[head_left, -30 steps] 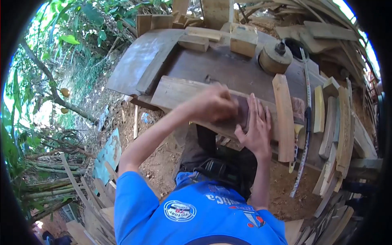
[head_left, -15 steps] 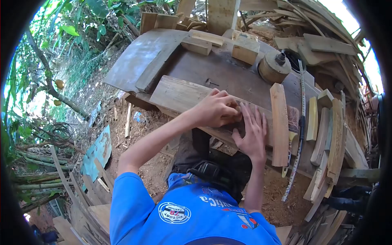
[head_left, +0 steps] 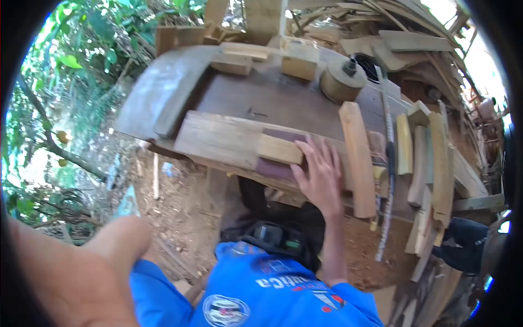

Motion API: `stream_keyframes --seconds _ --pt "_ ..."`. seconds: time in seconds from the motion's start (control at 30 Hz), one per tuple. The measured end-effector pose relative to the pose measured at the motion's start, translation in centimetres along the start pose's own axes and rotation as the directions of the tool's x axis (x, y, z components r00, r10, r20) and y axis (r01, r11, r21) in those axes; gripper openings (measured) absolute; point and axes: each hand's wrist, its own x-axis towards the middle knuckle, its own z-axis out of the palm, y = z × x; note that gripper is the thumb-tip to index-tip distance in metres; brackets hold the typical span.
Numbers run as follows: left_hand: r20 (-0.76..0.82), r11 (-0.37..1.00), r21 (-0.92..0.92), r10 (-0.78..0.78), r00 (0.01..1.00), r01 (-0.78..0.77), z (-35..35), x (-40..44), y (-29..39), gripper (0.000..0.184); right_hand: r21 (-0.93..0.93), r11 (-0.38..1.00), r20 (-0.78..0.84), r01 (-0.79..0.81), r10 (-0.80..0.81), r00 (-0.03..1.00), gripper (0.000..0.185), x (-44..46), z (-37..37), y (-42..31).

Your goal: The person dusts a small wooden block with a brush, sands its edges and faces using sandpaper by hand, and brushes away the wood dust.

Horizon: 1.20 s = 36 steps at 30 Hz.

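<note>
A small pale wood block (head_left: 279, 149) lies on a dark purplish sheet (head_left: 274, 168) on a wide plank (head_left: 220, 139). At the block's right end rests my right hand (head_left: 320, 179), palm down with fingers spread; the thumb and index finger touch the block, and the other fingers lie over the plank. My left hand (head_left: 65, 278) is raised very close to the camera at the lower left, blurred, with its fingers hidden.
The workbench (head_left: 234, 95) carries wood blocks and a round wooden piece (head_left: 343, 80) with a metal top. Right of my hand lie a curved wood piece (head_left: 358, 158), a measuring tape (head_left: 388, 136) and several offcuts. Wood scraps cover the ground.
My left hand has left the block and come back toward the camera. The block and dark sheet are now uncovered. My right hand stays by them. The view has shifted.
</note>
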Motion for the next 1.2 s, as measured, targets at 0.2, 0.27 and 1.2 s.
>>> stream_keyframes --seconds 0.2,0.27,1.2 --pt "0.008 1.0 0.002 -0.003 1.0 0.003 -0.4 0.0 1.0 0.032 0.006 1.0 0.015 -0.001 0.001 1.0 0.048 -0.2 -0.3 0.1" --pt "0.004 1.0 0.004 0.002 1.0 -0.002 -0.8 -0.2 1.3 0.032 0.013 1.0 0.007 -0.002 0.002 1.0 0.048 -0.1 -0.2 0.1" --pt "-0.045 1.0 0.004 -0.009 0.999 0.009 -3.2 -2.6 1.2 0.03 0.021 1.0 -0.152 0.011 -0.008 0.988 0.03 3.1 0.8 -2.7"
